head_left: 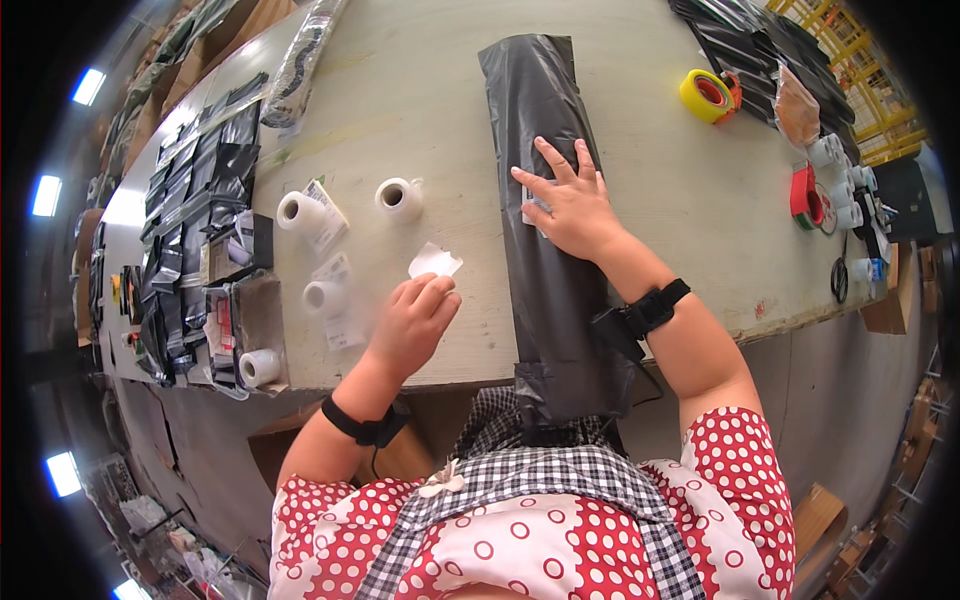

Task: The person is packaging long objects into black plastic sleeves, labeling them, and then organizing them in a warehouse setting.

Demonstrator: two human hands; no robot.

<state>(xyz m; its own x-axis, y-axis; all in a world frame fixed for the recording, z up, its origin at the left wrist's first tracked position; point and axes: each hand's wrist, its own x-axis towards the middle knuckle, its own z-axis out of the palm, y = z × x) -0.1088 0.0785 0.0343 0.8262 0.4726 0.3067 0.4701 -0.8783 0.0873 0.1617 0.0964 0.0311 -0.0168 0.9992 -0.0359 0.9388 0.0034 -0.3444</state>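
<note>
A long parcel in black plastic runs across the worktable from the far side to its near edge. My right hand lies on it with fingers spread, partly over a white label whose rest is hidden under the hand. To the left of the parcel, my left hand is closed, its fingers pinching a small white slip of paper with a torn-looking edge. Beyond that hand stands a white label roll. Two more rolls, one roll and another roll, sit farther left with printed strips trailing from them.
Black plastic parcels are piled at the left, beside open boxes. At the far right are a yellow tape roll, a red tape dispenser, several white rolls and more black parcels. The worktable has its near edge before me.
</note>
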